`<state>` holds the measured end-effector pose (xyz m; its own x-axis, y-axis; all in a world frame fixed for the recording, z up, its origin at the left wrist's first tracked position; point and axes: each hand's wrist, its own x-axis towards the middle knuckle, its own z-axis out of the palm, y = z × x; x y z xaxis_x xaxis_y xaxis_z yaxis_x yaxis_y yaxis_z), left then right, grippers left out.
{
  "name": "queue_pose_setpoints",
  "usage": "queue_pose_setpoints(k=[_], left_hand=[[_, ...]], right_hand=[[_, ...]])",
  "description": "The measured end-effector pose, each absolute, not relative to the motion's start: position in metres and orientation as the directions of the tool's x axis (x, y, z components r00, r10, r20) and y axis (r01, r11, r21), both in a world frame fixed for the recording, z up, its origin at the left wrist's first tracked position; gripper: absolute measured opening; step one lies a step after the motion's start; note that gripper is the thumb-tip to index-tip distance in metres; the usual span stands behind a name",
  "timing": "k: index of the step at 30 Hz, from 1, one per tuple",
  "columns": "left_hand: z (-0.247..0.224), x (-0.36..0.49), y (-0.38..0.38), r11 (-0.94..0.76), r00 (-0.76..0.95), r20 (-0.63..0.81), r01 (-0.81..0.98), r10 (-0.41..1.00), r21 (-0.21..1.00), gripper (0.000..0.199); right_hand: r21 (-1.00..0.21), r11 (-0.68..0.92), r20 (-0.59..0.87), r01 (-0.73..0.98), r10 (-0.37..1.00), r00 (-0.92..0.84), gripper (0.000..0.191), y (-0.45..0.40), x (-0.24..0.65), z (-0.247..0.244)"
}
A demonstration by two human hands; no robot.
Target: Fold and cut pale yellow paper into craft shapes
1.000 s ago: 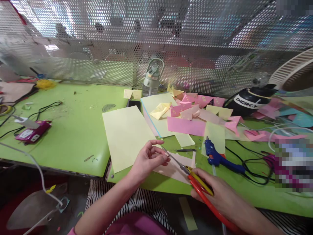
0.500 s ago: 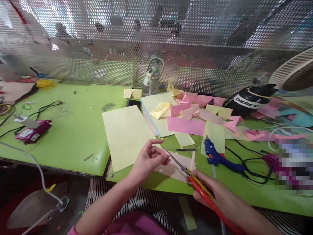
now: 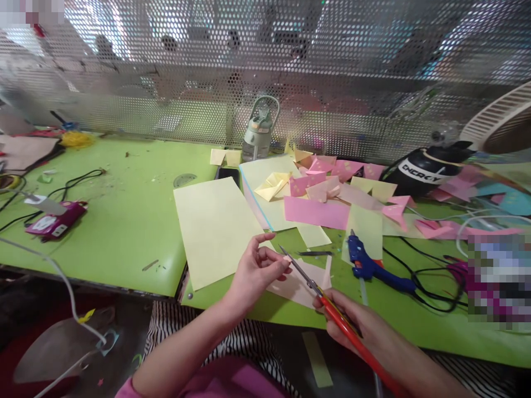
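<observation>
your right hand (image 3: 367, 320) squeezed in since a second ago | scissors (image 3: 332, 309): handles closer together, way less yellow showing | blade tips (image 3: 282, 249) nudged slightly toward 2 o'clock

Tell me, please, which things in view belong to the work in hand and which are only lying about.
Likely in use:
scissors in the right hand
tiny pale piece in the left hand
pale pink paper below the hands

Likely just lying about:
lidded bottle
magenta power strip
yellow tangle
</observation>
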<state>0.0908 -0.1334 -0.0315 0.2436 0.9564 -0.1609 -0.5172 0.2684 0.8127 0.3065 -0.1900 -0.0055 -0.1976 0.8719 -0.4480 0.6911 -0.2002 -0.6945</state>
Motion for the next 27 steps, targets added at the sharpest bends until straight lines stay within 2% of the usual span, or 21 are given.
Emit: queue_pose_setpoints(k=[6,11,16,19,22,27], left_hand=[[-0.031,0.092,-0.135,0.228,0.199,-0.142,-0.522,0.97,0.822,0.06],[-0.03,0.092,-0.135,0.24,0.226,-0.14,-0.515,0.964,0.823,0.054],[-0.035,0.095,-0.136,0.274,0.31,-0.122,-0.513,0.943,0.814,0.037],[-0.037,0.096,-0.138,0.322,0.385,-0.136,-0.474,0.913,0.819,0.03],[-0.035,0.092,-0.139,0.354,0.417,-0.168,-0.42,0.893,0.836,0.033],[-0.03,0.081,-0.135,0.352,0.351,-0.223,-0.367,0.91,0.861,0.031]], right_hand=[[-0.65,-0.16,-0.457,0.743,0.863,-0.214,0.034,-0.188,0.303,-0.002],[-0.631,-0.161,-0.446,0.759,0.875,-0.185,0.035,-0.188,0.3,-0.003],[-0.566,-0.165,-0.432,0.808,0.894,-0.12,0.023,-0.188,0.29,0.004],[-0.54,-0.173,-0.437,0.823,0.894,-0.099,0.025,-0.188,0.284,0.009],[-0.555,-0.171,-0.429,0.814,0.897,-0.104,0.026,-0.187,0.283,0.01],[-0.558,-0.162,-0.404,0.814,0.91,-0.095,0.021,-0.188,0.284,0.01]])
